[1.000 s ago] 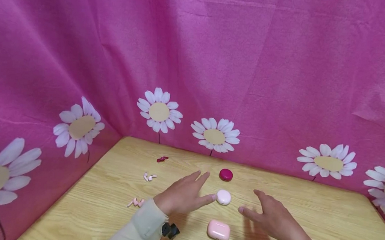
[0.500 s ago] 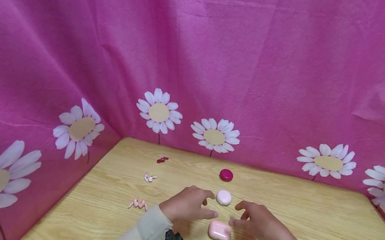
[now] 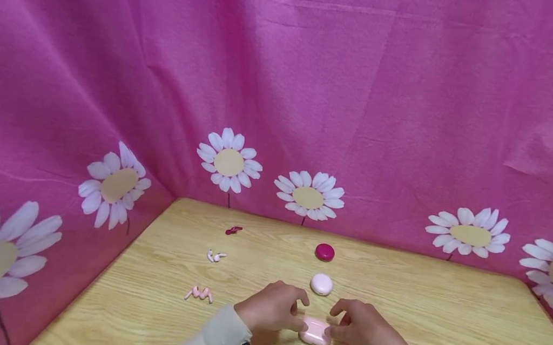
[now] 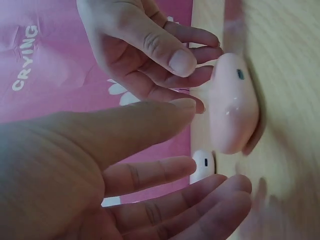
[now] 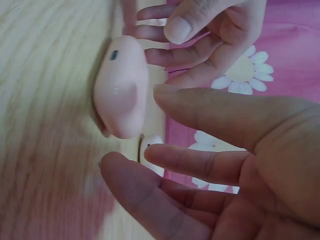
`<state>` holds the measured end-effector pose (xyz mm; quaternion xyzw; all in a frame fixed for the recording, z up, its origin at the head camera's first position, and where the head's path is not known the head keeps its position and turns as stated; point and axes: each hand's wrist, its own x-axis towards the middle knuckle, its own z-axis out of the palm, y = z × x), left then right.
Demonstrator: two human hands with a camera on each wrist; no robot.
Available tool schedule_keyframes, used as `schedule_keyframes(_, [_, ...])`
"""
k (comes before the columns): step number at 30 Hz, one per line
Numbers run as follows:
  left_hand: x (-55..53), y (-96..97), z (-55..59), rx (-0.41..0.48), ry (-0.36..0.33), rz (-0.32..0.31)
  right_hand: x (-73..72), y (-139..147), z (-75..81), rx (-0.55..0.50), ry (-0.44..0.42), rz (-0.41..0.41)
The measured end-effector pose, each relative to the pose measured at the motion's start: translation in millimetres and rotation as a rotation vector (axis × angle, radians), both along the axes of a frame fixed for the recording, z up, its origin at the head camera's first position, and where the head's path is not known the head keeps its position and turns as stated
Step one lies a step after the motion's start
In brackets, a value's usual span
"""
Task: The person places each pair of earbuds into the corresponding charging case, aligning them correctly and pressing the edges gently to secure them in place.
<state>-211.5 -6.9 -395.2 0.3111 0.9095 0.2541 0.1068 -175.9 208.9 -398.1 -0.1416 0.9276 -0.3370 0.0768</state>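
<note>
A glossy pink earbud case point(image 3: 314, 333) lies near the table's front. My left hand point(image 3: 272, 306) is at its left side and my right hand point(image 3: 366, 329) at its right, both with loosely bent fingers. In the left wrist view, a small gap separates my left thumb from the case point(image 4: 234, 107). The right wrist view likewise has my right thumb a little off the case point(image 5: 122, 92). Neither hand grips anything. Just beyond the hands sits a white rounded case point(image 3: 321, 284), and behind that a round magenta case point(image 3: 325, 252).
On the table's left side lie pink earbuds point(image 3: 199, 294), white earbuds point(image 3: 216, 256) and a small magenta pair point(image 3: 234, 230). The wooden table point(image 3: 441, 304) meets a pink cloth backdrop point(image 3: 384, 105) with printed daisies at its back and left.
Both hands have come down and toward the front, from beside the white case to the two sides of the pink case. Their fingers have bent from a wide spread. The cases have stayed put.
</note>
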Motion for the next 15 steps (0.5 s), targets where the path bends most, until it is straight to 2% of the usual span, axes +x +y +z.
schedule_keyframes(6, [-1.4, 3.9, -7.4, -0.001, 0.001, 0.007, -2.2, -0.8, -3.3, 0.007, 0.011, 0.019])
schedule_keyframes(11, [2.5, 5.8, -11.1, 0.001, 0.001, 0.005, -0.1, -0.7, -5.7, 0.021, -0.007, 0.007])
schedule_keyframes(15, [4.9, 7.1, -13.8, 0.004, 0.032, 0.001, 1.8, -1.2, -8.0, 0.003, -0.03, 0.007])
